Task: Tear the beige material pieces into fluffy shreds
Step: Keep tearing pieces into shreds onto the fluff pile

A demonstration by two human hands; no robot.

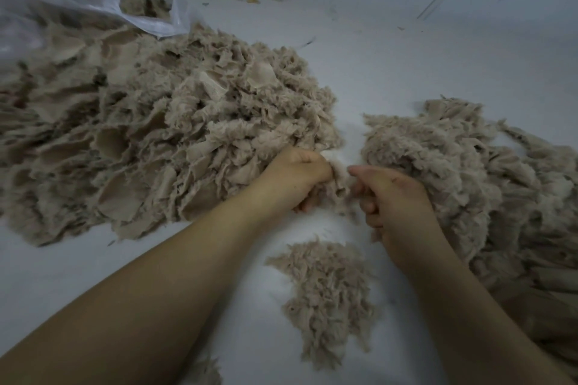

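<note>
Left: a large heap of material pieces (150,141) lies on the desk (406,66).
Right: a second heap (469,172) lies apart from the first, a strip of desk between them.
Centre: the left hand (294,178) and right hand (394,197) meet in that gap, both gripping one piece (341,184) between them.
Near: a small pile of shreds (328,297) lies between the forearms.
Far left: a plastic bag (93,0) lies behind the large heap.
</note>
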